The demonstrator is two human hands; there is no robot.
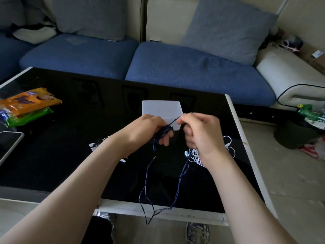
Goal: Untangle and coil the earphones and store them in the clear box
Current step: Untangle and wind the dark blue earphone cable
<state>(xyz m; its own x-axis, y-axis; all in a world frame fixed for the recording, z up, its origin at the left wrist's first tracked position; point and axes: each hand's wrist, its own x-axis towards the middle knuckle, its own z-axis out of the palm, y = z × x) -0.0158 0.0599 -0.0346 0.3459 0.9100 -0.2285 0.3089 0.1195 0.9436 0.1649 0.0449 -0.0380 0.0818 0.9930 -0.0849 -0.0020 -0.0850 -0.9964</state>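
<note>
Dark blue earphones [164, 132] are wound in a bundle around the fingers of my left hand [149, 131], above the black table. My right hand [198, 131] pinches the cord where it leaves the bundle, close to my left hand. Loose loops of the blue cord [177, 189] hang down past the table's front edge, its plug near the middle of the table. The clear box [161, 108] stands just behind both hands, partly hidden by them. A tangle of white earphones [195, 154] lies on the table under my right wrist.
Orange and green snack packets [26, 106] lie at the table's far left, with a phone [8, 145] in front of them. A small white object [95, 144] shows beside my left forearm. A blue sofa [175, 67] runs behind the table [70, 138].
</note>
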